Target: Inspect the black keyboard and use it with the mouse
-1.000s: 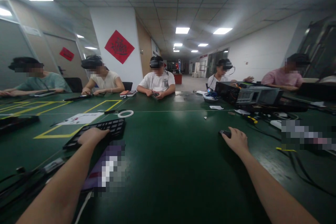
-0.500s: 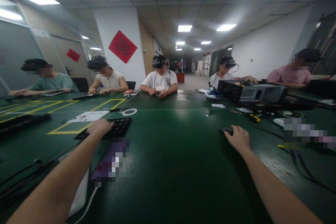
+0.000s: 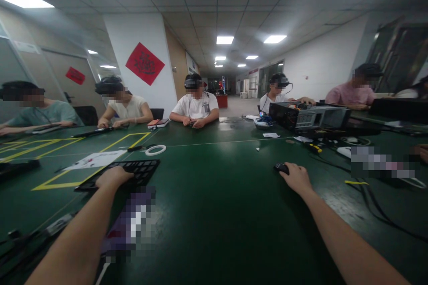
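Note:
My left hand (image 3: 113, 178) lies over the left part of a black keyboard (image 3: 142, 169), palm down. Its thumb side shows with the thumb stretched out; the other fingers are mostly hidden behind the hand. My right hand (image 3: 297, 178) is curved around a small black computer mouse (image 3: 281, 168) on the green table (image 3: 214, 213). The mouse's front end sticks out past the fingers. Close to my left forearm lies a purple phone-like slab (image 3: 129, 220), partly blurred out, with a white cable (image 3: 103, 271) at its near end.
Black cables (image 3: 30, 240) lie at the left; more cables (image 3: 377, 205) run along the right. A white ring (image 3: 155, 150) and a paper sheet (image 3: 95, 160) lie beyond the keyboard. An open computer case (image 3: 309, 116) stands at the back right. Several people sit around the table.
The view has turned slightly to the right, so the scene sits further left in the picture. Both hands stay at the keyboard and the mouse.

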Available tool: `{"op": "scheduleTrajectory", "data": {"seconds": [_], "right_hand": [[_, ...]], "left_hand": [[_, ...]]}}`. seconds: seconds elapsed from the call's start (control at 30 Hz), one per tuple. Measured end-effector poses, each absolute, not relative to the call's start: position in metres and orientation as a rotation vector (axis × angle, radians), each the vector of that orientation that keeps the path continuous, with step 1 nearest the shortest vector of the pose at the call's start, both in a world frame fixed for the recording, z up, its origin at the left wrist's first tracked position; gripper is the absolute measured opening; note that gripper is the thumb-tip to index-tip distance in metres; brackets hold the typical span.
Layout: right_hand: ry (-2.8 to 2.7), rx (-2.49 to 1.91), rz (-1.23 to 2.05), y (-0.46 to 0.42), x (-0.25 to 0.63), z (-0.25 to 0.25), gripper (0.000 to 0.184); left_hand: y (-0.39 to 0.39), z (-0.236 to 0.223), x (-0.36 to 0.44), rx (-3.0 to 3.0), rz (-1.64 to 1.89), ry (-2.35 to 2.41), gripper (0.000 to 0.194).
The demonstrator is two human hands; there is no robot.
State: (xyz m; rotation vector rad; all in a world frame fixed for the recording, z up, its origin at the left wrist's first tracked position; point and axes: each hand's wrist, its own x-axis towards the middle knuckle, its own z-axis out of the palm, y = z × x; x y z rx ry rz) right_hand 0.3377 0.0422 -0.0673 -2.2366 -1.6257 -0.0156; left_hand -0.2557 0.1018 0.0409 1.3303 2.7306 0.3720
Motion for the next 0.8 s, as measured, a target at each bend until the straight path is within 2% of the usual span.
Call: {"op": "scheduleTrajectory", "data": {"seconds": [0.07,0.13,0.2,0.3,0.37,0.43,0.5,0.67,0.8], "right_hand": [[-1.601,-2.22,0.026,0.043,0.338,-0.068,0.05],[-1.566,-2.202,0.088,0.043,0.338,-0.067,0.051],[-1.55,-2.165,0.134,0.043,0.336,-0.066,0.051],[-1.557,-2.075,0.161,0.042,0.328,-0.061,0.05],[-1.56,-1.977,0.205,0.039,0.315,-0.054,0.048],[-1.537,-1.792,0.323,0.034,0.298,-0.045,0.048],[-1.502,-1.58,0.496,0.027,0.279,-0.037,0.048],[-1.576,-1.195,0.71,0.019,0.247,-0.038,0.047],[-1.618,-1.02,0.828,0.023,0.242,-0.048,0.046]], "left_hand": [[0.1,0.044,-0.255,1.33,0.211,2.748,0.032],[0.098,0.053,-0.248,1.36,0.275,2.777,0.036],[0.096,0.065,-0.233,1.417,0.491,2.739,0.037],[0.095,0.082,-0.189,1.521,0.969,2.426,0.034],[0.093,0.084,-0.146,1.563,1.117,2.229,0.036],[0.085,0.075,-0.098,1.585,1.215,2.006,0.041],[0.071,0.058,-0.048,1.441,1.429,1.4,0.047],[0.029,0.007,0.045,1.361,1.405,0.944,0.048],[0.016,-0.018,0.062,1.399,1.319,0.779,0.046]]}}
